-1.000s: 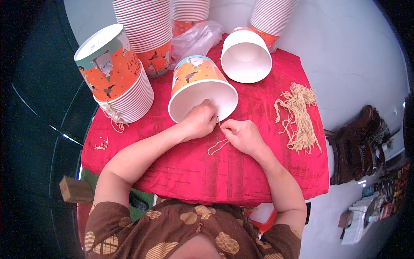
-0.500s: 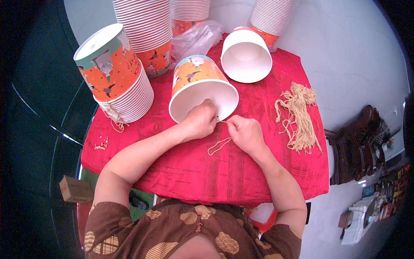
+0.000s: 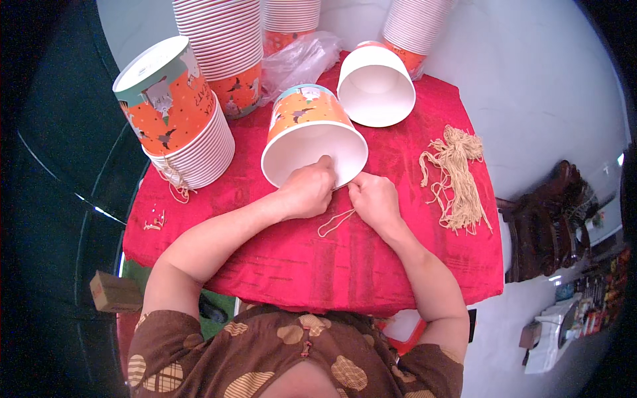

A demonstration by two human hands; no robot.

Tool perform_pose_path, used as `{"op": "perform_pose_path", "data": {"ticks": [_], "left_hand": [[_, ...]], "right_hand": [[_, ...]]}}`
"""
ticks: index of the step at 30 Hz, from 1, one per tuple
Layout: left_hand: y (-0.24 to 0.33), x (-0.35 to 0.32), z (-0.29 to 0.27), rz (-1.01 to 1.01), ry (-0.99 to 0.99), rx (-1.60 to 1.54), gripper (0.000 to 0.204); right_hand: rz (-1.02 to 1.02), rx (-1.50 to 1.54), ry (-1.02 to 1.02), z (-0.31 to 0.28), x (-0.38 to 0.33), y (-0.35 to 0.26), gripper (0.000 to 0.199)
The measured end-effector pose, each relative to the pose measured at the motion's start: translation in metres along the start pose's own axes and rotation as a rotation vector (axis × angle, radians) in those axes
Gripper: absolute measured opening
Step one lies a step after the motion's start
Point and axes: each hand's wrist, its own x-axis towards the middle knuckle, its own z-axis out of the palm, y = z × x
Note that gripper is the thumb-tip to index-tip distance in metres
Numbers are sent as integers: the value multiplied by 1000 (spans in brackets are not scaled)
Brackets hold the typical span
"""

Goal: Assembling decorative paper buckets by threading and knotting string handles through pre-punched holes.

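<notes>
A large orange paper bucket (image 3: 306,117) with cartoon figures lies tilted, its white open mouth facing me. My left hand (image 3: 310,189) is closed at the lower right of the rim, part of it inside the mouth; its fingertips are partly hidden. Right beside it, my right hand (image 3: 375,201) pinches a thin beige string at the rim. A loop of this string (image 3: 336,216) hangs below the right hand onto the red cloth. A bundle of beige strings (image 3: 458,182) lies to the right.
A stack of nested buckets (image 3: 192,156) with strings at its rims stands upside down at left. Taller stacks (image 3: 219,40) rise behind. Another bucket (image 3: 376,86) lies at the back, near a clear plastic bag (image 3: 302,63). Small scraps (image 3: 155,222) lie at the left edge.
My right hand has moved slightly left, closer to the bucket's rim and my left hand. Less string shows between the hands. The left hand stays at the rim.
</notes>
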Motion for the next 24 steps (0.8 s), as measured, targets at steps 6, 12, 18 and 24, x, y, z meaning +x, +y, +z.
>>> {"op": "perform_pose_path", "data": {"ticks": [6,12,18,24], "left_hand": [[3,-1,-2,-46,-10,16,10],[1,-3,1,-47,-28,23,9],[9,-2,-8,-60,-53,12,11],[33,-14,-29,29,13,-63,18]], "right_hand": [[-24,-11,-20,0,0,1,17],[45,332,-56,-10,2,-2,19],[95,510,37,0,6,5,19],[72,430,280,-22,4,-10,11]]}}
